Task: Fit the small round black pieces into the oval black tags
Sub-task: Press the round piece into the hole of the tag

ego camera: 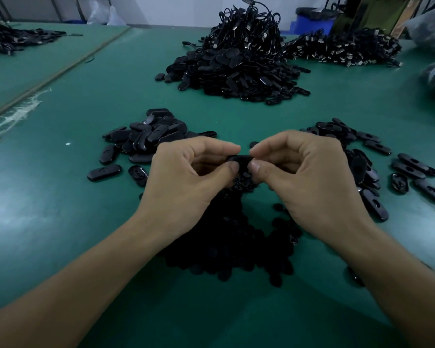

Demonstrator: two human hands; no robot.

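From the head camera we judge the job far from over. A tall heap of tags sits at the back of the green table, and tags with open holes lie spread on the right. A smaller pile on the left may be the finished ones, though we cannot be sure. Our left hand and right hand each pinch one tag between thumb and forefinger, just above the dark mound of round pieces. Whether a piece is seated in it we cannot tell.
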